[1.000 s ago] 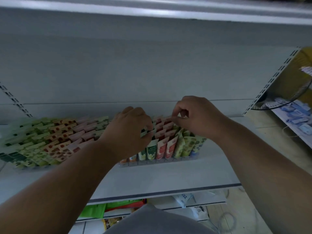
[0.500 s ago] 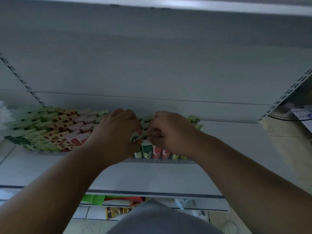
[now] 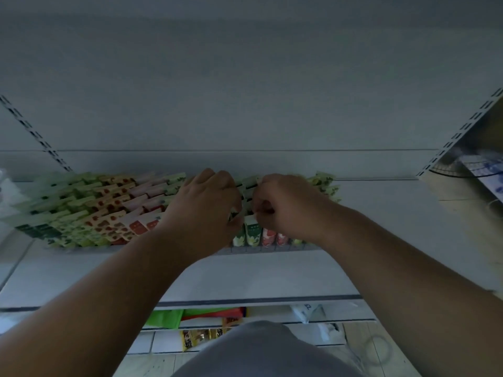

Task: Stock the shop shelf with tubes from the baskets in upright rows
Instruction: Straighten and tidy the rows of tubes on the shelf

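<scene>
Fingers [image 3: 246,210] of both hands pinch the tubes [image 3: 251,232] on the shelf [image 3: 245,276], squaring a row; small nudges should keep neighbours upright.

Bare hands: two, left hand [image 3: 202,210] and right hand [image 3: 283,206], both among the tubes.
White metal shelf boards: one holding stock [image 3: 272,270]; a second lower board edge [image 3: 261,318] visible beneath.
Upright printed plastic tubes [image 3: 109,210]: many, in tight rows; exact count cannot be told.
Front-row tubes clear between and below the hands: two green-and-white [image 3: 251,234], two red-and-white [image 3: 269,236].
Perforated shelf uprights: two, left [image 3: 35,134] and right [image 3: 460,133].
</scene>
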`<state>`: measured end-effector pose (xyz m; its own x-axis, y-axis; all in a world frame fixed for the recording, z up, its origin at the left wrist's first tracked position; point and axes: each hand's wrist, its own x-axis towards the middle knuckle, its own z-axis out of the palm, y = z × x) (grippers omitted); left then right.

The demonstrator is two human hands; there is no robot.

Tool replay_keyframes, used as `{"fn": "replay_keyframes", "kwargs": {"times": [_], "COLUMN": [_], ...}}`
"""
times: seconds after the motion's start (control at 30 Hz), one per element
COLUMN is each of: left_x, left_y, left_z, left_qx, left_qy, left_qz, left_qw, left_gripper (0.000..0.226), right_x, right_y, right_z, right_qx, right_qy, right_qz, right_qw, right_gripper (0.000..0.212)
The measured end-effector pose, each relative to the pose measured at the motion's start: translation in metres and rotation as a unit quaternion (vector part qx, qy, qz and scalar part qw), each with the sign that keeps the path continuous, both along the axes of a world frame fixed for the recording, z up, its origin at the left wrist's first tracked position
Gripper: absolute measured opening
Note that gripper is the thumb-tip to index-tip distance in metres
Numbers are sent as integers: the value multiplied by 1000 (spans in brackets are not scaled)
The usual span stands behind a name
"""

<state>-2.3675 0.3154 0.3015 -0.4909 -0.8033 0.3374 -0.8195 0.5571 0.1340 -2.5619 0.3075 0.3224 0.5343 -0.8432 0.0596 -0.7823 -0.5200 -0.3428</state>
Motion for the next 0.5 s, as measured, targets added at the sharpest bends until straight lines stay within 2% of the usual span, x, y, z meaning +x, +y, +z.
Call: {"fn": "replay_keyframes", "kwargs": {"times": [0.13, 0.3, 0.5], "left_x": [2, 4, 6], "left_y": [-2, -8, -5], "left_z": [-2, -1, 0], "left_qx": [15, 19, 29], "left_qy": [12, 16, 19], "left_qz": [-22, -51, -38], "left_qw": [1000, 998, 999], "left_gripper": [7, 15, 17], "right_x": [2, 4, 5], "right_y": [2, 2, 3], "right_z": [1, 3, 3], "right_qx": [7, 13, 13], "right_qy": [4, 12, 15], "right_qz": [-15, -21, -23], "right_qw": [1000, 1000, 1000], "right_gripper": [3, 6, 4]}}
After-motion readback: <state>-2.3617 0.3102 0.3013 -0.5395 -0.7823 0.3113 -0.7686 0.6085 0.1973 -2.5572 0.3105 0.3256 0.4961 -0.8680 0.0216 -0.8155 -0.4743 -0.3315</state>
